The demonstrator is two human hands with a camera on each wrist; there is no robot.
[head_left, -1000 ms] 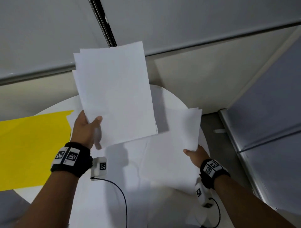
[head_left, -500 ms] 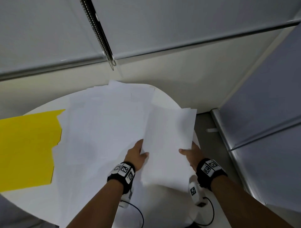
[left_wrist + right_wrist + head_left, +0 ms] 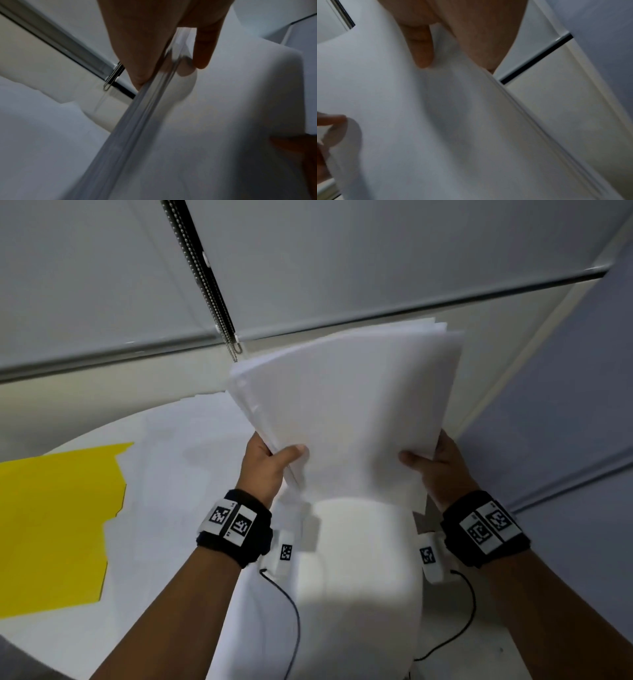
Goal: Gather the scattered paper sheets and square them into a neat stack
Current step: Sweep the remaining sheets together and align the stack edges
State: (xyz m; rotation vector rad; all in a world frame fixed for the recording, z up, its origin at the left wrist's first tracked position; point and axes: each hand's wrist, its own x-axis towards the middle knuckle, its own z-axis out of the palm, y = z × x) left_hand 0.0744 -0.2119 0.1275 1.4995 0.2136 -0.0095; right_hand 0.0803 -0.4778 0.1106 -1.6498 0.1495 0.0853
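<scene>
A bundle of several white paper sheets (image 3: 349, 412) is held up above the round white table (image 3: 359, 577), its top edges fanned unevenly. My left hand (image 3: 270, 463) grips the bundle's left edge, thumb on the front face and fingers behind. My right hand (image 3: 431, 463) grips the right edge the same way. In the left wrist view the sheet edges (image 3: 147, 108) run between thumb and fingers of the left hand (image 3: 171, 56). The right wrist view shows the right hand (image 3: 450, 54) with its thumb pressing the paper's face (image 3: 402, 108). More white sheets (image 3: 178, 474) lie flat on the table's left part.
A yellow sheet (image 3: 54, 525) lies at the table's left. A beaded blind chain (image 3: 205, 278) hangs from the blind behind the table. Grey partition panels (image 3: 565, 405) stand at the right. Cables (image 3: 291, 611) trail from the wrist cameras.
The left hand laid its sheets down, then joined the right hand on the right-hand bundle. Both hands have now lifted that bundle upright off the table.
</scene>
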